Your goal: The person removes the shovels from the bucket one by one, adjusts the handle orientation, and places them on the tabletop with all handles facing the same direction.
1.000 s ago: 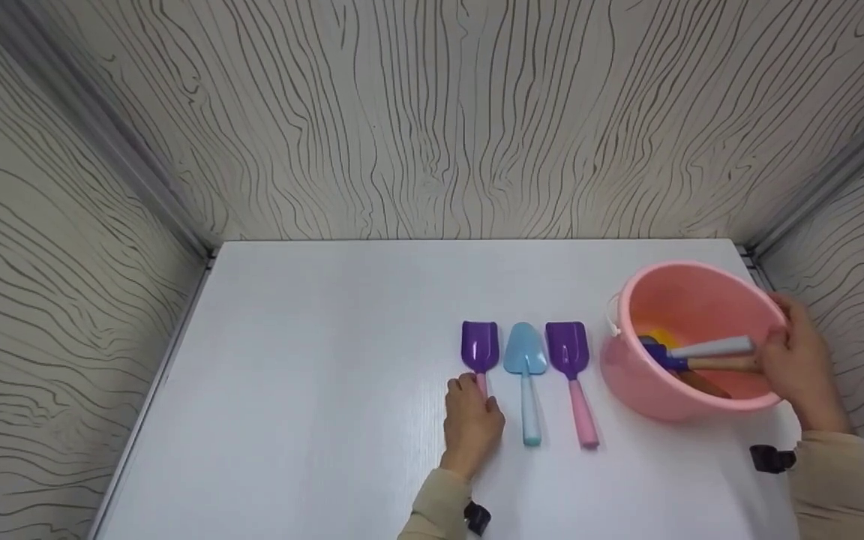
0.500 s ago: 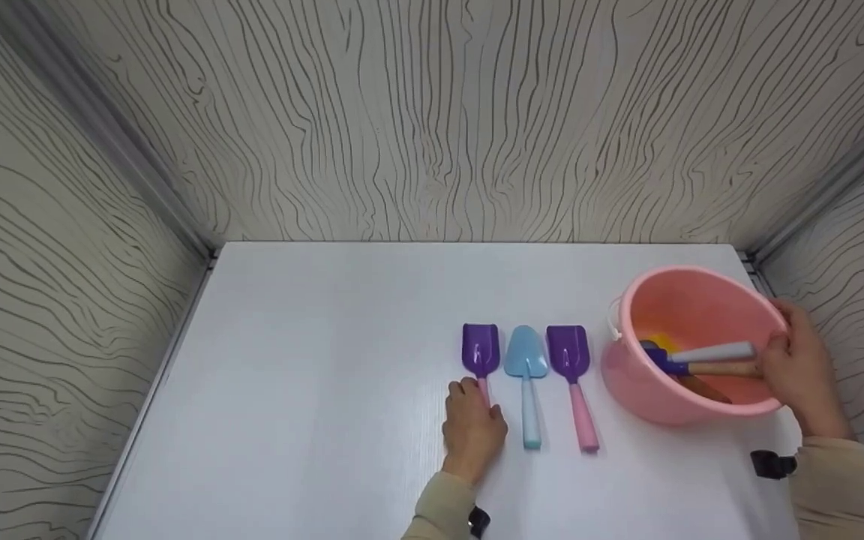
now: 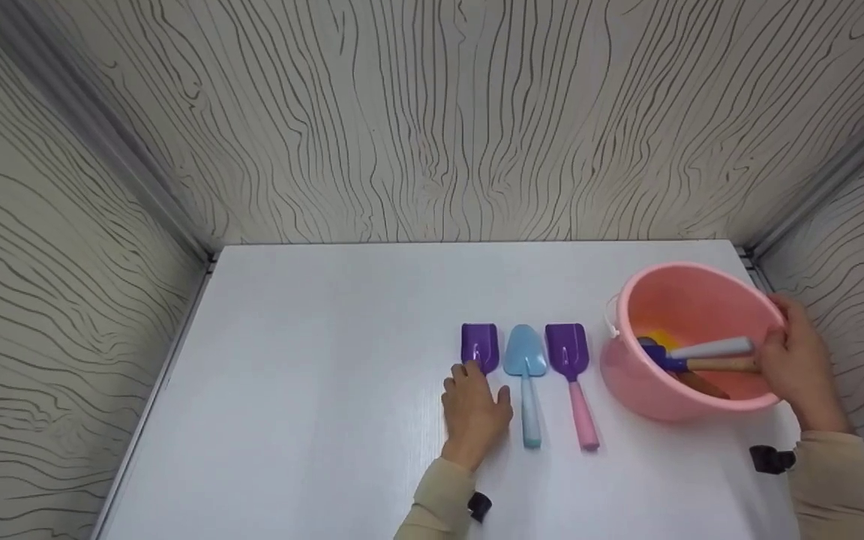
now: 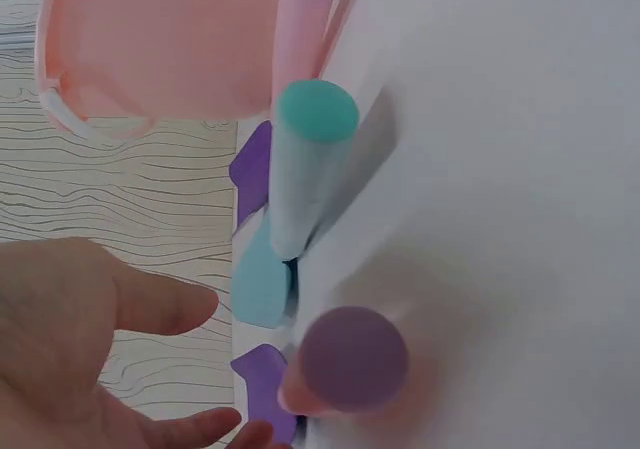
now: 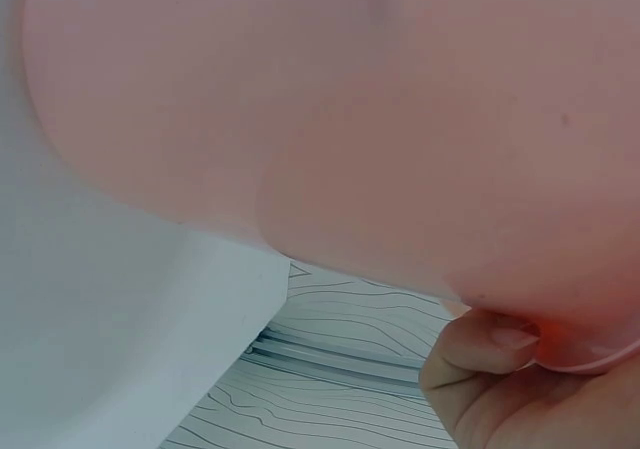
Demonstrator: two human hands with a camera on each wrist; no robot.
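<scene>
My left hand (image 3: 473,412) is over the pink handle of the leftmost purple toy shovel (image 3: 481,341), thumb and fingers spread apart. In the left wrist view, that shovel's handle end (image 4: 354,359) stands clear of my thumb. To its right lie a light blue trowel (image 3: 525,352) and a second purple shovel (image 3: 567,349) with a pink handle, blades pointing away from me. My right hand (image 3: 799,367) grips the rim of the pink bucket (image 3: 646,390), thumb inside, fingers behind the wall. The bucket leans toward me, its mouth showing.
Inside the bucket are a white handle (image 3: 713,347), a wooden handle (image 3: 721,364) with a blue end, and a yellow piece (image 3: 663,339). A white bail handle (image 3: 612,319) hangs at its left. Wood-patterned panels (image 3: 432,120) enclose the white table (image 3: 289,375) at the back and sides.
My left hand has let go of the leftmost shovel's handle, its fingers opening and reaching slightly forward. The right hand and bucket have stayed in place.
</scene>
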